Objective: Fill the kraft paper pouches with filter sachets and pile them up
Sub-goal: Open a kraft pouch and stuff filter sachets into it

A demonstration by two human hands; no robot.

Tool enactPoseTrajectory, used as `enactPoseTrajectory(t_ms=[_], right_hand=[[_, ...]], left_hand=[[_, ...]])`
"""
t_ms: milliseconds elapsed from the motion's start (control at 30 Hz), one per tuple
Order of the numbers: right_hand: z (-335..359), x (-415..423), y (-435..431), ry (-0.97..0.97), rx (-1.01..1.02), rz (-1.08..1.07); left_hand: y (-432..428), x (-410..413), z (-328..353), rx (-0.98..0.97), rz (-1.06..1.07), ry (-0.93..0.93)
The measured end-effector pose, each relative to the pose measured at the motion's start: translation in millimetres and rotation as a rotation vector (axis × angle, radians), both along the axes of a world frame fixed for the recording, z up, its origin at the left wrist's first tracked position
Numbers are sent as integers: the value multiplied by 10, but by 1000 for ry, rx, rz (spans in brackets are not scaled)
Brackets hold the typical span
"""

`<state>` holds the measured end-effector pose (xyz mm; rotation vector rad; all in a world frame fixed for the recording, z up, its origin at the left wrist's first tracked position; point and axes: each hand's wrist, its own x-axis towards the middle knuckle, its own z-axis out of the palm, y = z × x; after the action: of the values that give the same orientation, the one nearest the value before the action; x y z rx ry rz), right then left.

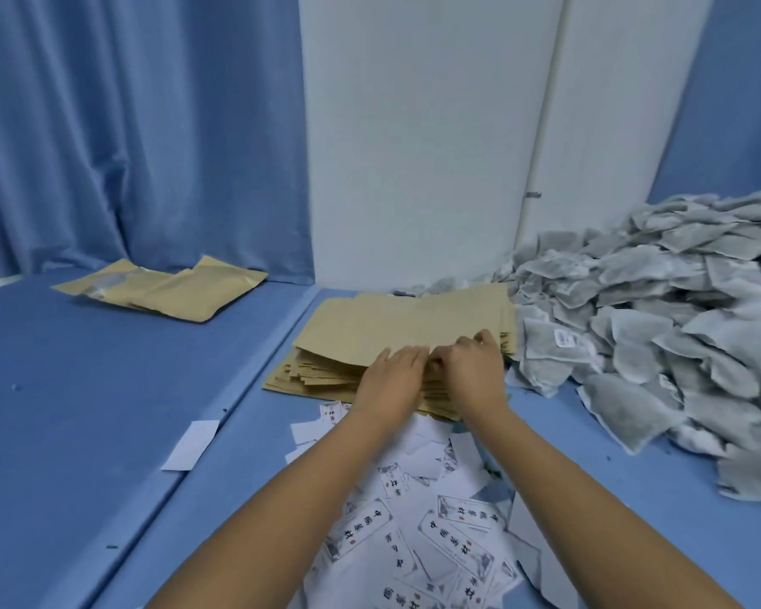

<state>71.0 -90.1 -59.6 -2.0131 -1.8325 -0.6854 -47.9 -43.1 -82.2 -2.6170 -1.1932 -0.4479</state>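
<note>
We are pinching the near edge of the top pouch [396,318] with our right hand [473,367], its fingers curled under and the thumb lying on the paper. Our left hand [392,373] is touching the right one, lying flat with its fingers nearly straight, pressing on the same edge and holding nothing that we can see. The two hands seem to be working this one pouch loose or opening its mouth, and no sachet is in either hand.

The top pouch is lying on a thick, fanned stack of empty kraft paper pouches [317,375] in the middle of the blue surface [84,410]. Just to the right, touching the stack, a large loose heap of grey filter sachets [655,323] is spreading toward the white wall [414,147]. In front of the stack, under our forearms, printed white labels [449,520] are lying scattered, with one blank slip [190,446] off to the left.

Far to the left, well apart from the stack and near the blue curtain [128,125], a small pile of filled pouches [163,290] is lying; it looks only a few deep. We are judging the task to be at an early stage: a few pouches done and piled, and most of the stack and nearly the whole heap waiting to be filled.
</note>
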Motion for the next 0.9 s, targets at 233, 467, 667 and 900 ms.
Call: enactPoseTrajectory(t_ms=[233, 467, 667, 900], right_hand=[[-267, 393, -674, 937, -28, -155], [-470, 894, -1004, 1558, -286, -55], [-747, 979, -1150, 1798, -436, 200], [-804, 1016, -1122, 2178, -352, 360]], left_hand=[[-468, -208, -150, 176, -533, 64], [-833, -362, -481, 52, -831, 213], [-958, 345, -471, -1007, -347, -461], [-834, 933, -571, -1307, -93, -492]])
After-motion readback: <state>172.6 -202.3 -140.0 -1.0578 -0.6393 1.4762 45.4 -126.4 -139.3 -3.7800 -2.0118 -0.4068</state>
